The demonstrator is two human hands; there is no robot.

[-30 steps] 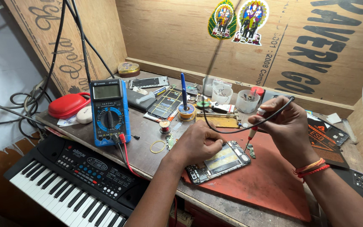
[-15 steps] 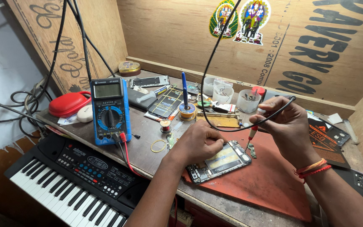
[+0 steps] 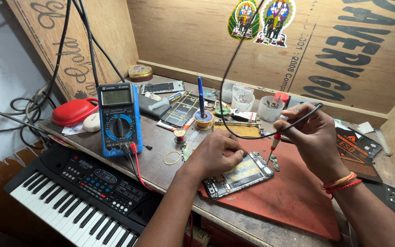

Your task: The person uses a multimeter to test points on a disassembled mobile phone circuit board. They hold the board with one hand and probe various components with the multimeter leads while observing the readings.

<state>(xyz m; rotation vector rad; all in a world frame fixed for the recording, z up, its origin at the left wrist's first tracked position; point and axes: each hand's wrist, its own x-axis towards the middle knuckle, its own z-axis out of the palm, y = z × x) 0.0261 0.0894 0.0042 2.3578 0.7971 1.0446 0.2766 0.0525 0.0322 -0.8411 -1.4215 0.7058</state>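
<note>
Your left hand [image 3: 218, 153] lies curled, fingers bent down, on the upper left corner of the opened phone [image 3: 238, 175], pressing it flat; it grips nothing else. The phone lies face-down with its back cover off, tilted slightly, on the red mat [image 3: 293, 192] that covers the right part of the table [image 3: 156, 160]. Your right hand [image 3: 312, 137] is closed in a pen grip around a red-tipped probe [image 3: 274, 145], whose point comes down just beside the phone's upper right corner, close to a small loose circuit piece [image 3: 274, 163] on the mat; whether the tip touches anything you cannot tell. The probe's black lead [image 3: 234, 68] loops up from that hand and out of the top of the view. To the left, well apart from the phone, a blue multimeter [image 3: 119, 120] stands propped up with red and black leads plugged into its base. Between it and your left hand lie a yellow rubber band [image 3: 172, 158] and a small copper wire spool [image 3: 179, 135]. A black electronic keyboard [image 3: 83, 196] sits below the table's front edge.
</note>
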